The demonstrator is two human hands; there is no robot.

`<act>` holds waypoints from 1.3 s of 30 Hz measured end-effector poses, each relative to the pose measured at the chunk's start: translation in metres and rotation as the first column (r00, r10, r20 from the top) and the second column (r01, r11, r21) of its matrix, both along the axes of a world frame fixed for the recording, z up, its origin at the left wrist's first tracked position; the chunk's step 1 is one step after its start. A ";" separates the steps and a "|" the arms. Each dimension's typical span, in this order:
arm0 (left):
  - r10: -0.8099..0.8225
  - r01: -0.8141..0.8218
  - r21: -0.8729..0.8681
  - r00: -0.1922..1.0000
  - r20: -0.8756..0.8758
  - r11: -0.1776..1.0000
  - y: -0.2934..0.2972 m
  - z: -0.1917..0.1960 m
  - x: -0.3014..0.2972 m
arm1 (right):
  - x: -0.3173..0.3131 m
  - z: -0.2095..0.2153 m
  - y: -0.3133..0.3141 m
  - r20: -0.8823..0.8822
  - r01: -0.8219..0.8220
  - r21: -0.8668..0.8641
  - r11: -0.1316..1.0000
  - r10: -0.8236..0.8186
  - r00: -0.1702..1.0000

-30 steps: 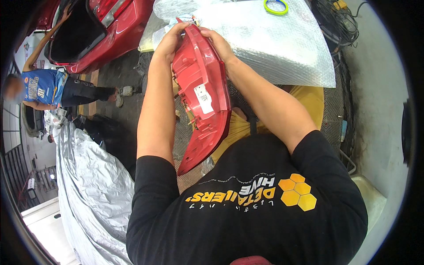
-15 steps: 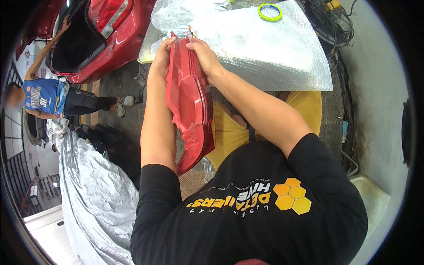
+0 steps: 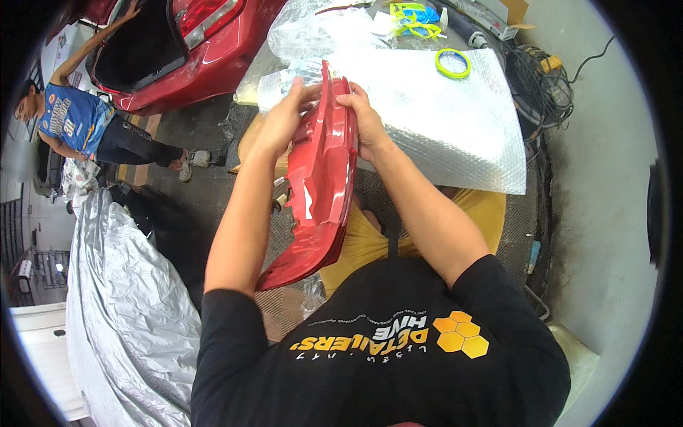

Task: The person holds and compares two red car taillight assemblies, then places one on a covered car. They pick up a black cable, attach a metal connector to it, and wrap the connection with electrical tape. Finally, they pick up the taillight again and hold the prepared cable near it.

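In front of my chest I hold a long, glossy red car trim piece (image 3: 324,174) with ridges and a recessed inner side. It stands lengthwise, its narrow end away from me and its curved, tapering end near my left forearm. My left hand (image 3: 288,117) grips the far part of its left edge, the fingers bent toward the piece. On the opposite edge my right hand (image 3: 366,122) is closed, thumb on top and fingers partly hidden behind it. The far end overlaps the silver bubble-foil sheet (image 3: 455,121) in view.
A yellow-green tape roll (image 3: 453,64) lies on the foil. Clear plastic wrap (image 3: 306,28) and blue-and-green items (image 3: 416,20) are at the back. Coiled cables (image 3: 544,92) sit by the right wall. At left are a red car (image 3: 228,64), another person (image 3: 75,121) and a silver cover (image 3: 128,306).
The red trim piece has shifted right and turned, showing more of its recessed side. My left hand has moved right along with it, its grip changed. The view has moved slightly too.
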State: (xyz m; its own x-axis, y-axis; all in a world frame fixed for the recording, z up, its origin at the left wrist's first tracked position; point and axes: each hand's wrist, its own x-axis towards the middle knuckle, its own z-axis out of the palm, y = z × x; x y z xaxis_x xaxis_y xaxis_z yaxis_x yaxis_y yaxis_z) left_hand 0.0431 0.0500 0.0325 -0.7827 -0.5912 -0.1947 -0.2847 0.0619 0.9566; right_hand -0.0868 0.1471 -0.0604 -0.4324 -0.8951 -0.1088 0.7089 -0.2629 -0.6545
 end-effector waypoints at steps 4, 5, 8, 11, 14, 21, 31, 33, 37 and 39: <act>-0.181 0.158 -0.300 0.982 -0.050 0.941 0.061 0.021 0.066 | 0.009 0.018 0.013 0.022 0.087 0.082 0.993 -0.089 0.996; -0.179 0.170 -0.459 0.984 0.023 0.872 0.074 0.019 0.085 | 0.008 0.017 0.016 0.030 0.099 0.082 0.992 -0.102 0.994; -0.060 0.153 -0.687 0.986 0.158 0.711 0.137 0.042 0.107 | 0.012 0.012 0.018 0.055 0.143 0.062 0.988 -0.146 0.988; 0.164 -0.072 -0.677 0.984 0.073 0.733 0.162 0.020 0.110 | 0.022 0.006 0.023 0.037 0.179 0.029 0.983 -0.180 0.983; 0.246 -0.224 -0.727 0.966 -0.079 0.649 0.172 -0.010 0.109 | 0.024 -0.005 0.030 -0.006 0.232 -0.018 0.973 -0.232 0.973; 0.261 -0.292 -0.806 0.949 -0.176 0.516 0.189 -0.014 0.110 | 0.023 0.001 0.062 -0.080 0.313 0.005 0.950 -0.312 0.947; 0.289 -0.025 -0.909 0.952 0.105 0.415 0.181 0.037 0.095 | 0.045 0.007 0.088 -0.125 0.428 -0.013 0.904 -0.426 0.896; 0.287 -0.007 -0.892 0.948 0.138 0.453 0.177 0.038 0.093 | 0.046 0.002 0.090 -0.158 0.427 0.012 0.904 -0.420 0.894; 0.316 0.098 -0.824 0.893 0.321 0.559 0.172 0.056 0.081 | 0.050 -0.003 0.090 -0.287 0.414 0.008 0.910 -0.395 0.873; 0.315 0.198 -0.846 0.867 0.387 0.495 0.165 0.056 0.079 | 0.053 0.002 0.087 -0.314 0.398 0.003 0.917 -0.377 0.871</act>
